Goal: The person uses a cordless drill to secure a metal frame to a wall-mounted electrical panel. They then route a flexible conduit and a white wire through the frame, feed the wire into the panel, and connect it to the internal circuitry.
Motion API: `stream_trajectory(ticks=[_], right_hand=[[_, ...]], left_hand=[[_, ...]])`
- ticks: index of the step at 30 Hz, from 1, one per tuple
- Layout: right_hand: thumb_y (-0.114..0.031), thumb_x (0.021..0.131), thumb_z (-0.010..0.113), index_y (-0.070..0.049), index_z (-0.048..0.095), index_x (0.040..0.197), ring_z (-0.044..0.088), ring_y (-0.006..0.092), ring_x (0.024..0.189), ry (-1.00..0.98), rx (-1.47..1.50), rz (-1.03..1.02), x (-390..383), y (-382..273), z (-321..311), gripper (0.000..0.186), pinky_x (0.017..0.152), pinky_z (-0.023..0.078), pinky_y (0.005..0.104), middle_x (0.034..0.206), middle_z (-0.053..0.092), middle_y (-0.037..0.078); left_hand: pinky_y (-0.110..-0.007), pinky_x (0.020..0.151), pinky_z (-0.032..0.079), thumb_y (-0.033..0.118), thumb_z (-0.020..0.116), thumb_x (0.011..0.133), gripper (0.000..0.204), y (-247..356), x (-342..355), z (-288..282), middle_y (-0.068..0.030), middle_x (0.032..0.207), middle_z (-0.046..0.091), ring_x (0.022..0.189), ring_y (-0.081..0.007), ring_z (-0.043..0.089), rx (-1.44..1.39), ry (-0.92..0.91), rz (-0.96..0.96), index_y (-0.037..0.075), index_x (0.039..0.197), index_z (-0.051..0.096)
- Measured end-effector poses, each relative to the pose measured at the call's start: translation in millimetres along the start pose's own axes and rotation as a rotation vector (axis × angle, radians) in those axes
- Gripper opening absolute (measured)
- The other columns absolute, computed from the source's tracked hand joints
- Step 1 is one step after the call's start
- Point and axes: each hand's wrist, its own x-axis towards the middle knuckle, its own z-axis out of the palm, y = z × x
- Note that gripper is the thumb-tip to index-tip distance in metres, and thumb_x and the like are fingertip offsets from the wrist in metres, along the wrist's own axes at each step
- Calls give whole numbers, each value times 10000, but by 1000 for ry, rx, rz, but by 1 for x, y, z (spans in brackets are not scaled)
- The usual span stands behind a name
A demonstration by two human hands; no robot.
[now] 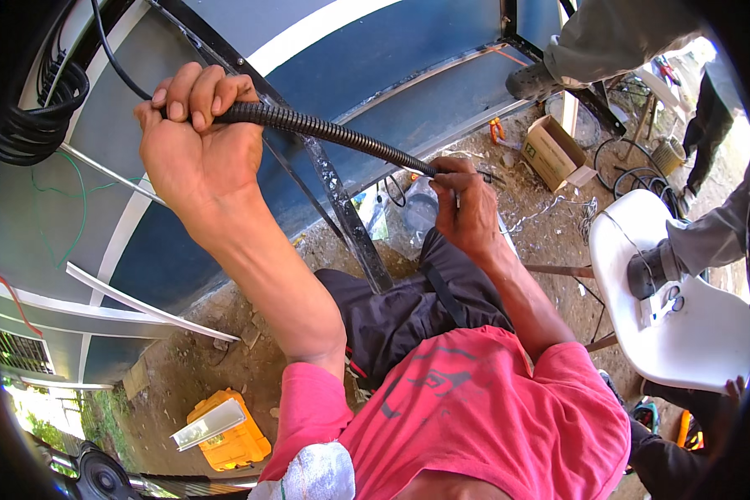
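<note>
A black corrugated conduit stretches slantwise between my two hands. My left hand, raised at the upper left, has its fingers wrapped round the conduit's upper end. From that fist a thin black cable runs up to the top edge. Lower and to the right, my right hand pinches the conduit's other end between thumb and fingers. A short dark tip sticks out just beyond those fingers. Behind the conduit slants a paint-spattered black metal bar.
A coil of black cable hangs at the left by blue and grey panels. One person's shoe rests on a white chair. A cardboard box and orange-handled pliers lie on the ground; a yellow case lies lower left.
</note>
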Motion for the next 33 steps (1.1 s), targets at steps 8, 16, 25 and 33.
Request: stream_trajectory(ticks=[8,16,25,33], right_hand=[[27,980,686,-32,508,1154,717,359,806,75,-2,7,-17,23,8,256,686,568,425,1139,708,194],[70,967,666,-27,528,1115,719,381,858,29,-46,75,-35,46,11,225,700,563,449,1064,711,195],[-39,1019,676,-31,546,1108,717,400,789,-22,-47,299,-54,72,37,158,664,537,475,916,709,175],[-154,1054,667,-64,556,1119,695,452,712,-11,16,468,-35,94,85,157,599,502,518,779,707,184]], left_hand=[[-312,657,319,242,440,1104,288,6,7,1,15,687,363,579,-123,299,6,12,9,132,839,460],[-309,639,319,162,433,1070,274,15,10,4,11,659,355,555,-122,293,-7,54,51,121,799,444],[-313,631,306,104,415,1038,302,30,11,6,-4,641,329,557,-130,275,-106,103,31,114,738,386],[-324,649,305,86,397,1042,334,46,12,-1,-13,640,304,571,-142,268,-147,162,74,125,714,347]])
